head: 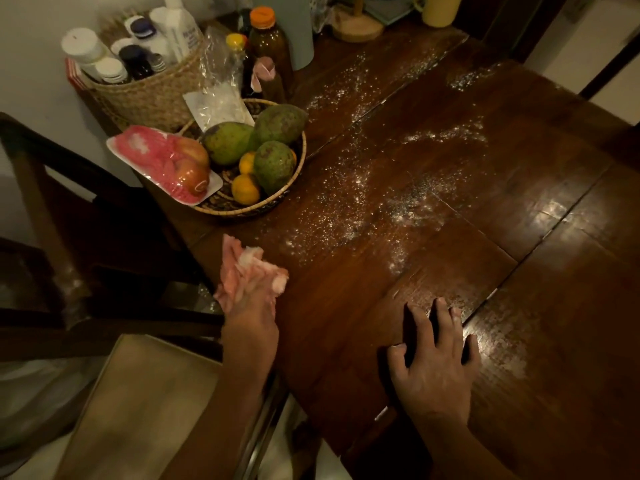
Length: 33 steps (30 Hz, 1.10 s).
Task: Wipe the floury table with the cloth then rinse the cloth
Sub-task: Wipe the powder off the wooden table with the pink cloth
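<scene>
Dark wooden boards make up the surface (526, 174), which fills most of the view to the right of a round woven fruit basket (300, 157). Flour (398, 211) lies scattered in white specks and smears just right of that basket, thinning out toward the far end. A dark wooden chair (69, 209) stands left of the basket, off the edge. Behind the basket sits a taller wicker basket (152, 95) packed with bottles and jars, and beside that a brown bottle (268, 46) with an orange cap. A white tray of apples (162, 164) leans on the fruit basket's left rim.

The right hand (436, 362) rests flat on the wood, well nearer than the basket and to its right, fingers spread. The left hand (252, 323) is nearer than the basket too, at the surface's edge, its fingers curled round a bunched pink cloth (247, 268). The cloth sits between this hand and the basket, just short of the flour.
</scene>
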### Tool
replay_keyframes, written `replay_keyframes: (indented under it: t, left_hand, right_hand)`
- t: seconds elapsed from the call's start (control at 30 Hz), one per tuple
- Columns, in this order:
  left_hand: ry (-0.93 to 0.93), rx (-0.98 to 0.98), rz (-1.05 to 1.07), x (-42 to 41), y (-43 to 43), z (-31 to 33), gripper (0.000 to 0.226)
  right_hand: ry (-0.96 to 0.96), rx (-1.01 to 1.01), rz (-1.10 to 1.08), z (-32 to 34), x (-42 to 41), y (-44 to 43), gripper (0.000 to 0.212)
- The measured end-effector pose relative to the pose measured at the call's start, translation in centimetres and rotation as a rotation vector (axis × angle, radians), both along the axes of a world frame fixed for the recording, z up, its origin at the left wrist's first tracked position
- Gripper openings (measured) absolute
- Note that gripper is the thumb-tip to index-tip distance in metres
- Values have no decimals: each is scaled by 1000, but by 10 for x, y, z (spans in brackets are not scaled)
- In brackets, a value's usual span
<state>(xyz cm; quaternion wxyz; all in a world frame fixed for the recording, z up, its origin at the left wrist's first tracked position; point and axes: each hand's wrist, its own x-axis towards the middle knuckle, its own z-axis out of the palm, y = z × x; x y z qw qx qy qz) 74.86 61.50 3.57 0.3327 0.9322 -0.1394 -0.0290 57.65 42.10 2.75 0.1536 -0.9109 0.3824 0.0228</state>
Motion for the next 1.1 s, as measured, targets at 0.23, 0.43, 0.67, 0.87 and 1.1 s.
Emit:
replay_keyframes:
  t: [0.23,0.43,0.67,0.87,1.1]
  left_hand:
    - [-40,106,-82,42,13,-2,38]
    - [22,397,157,81,-39,-6,50]
    - [16,154,-341,40,0,-1,47]
    - [26,281,158,127,25,-26,54]
    - [-139,475,-125,61,-25,-10,58]
  right_hand:
    - [0,24,12,0,2,-1,63]
    - [-1,35,-4,-1,2,-1,61]
    - [-4,35,-5,2,2,-1,61]
    - [-11,48,-20,2,5,-2,61]
    - [6,51,-17,4,2,-2,60]
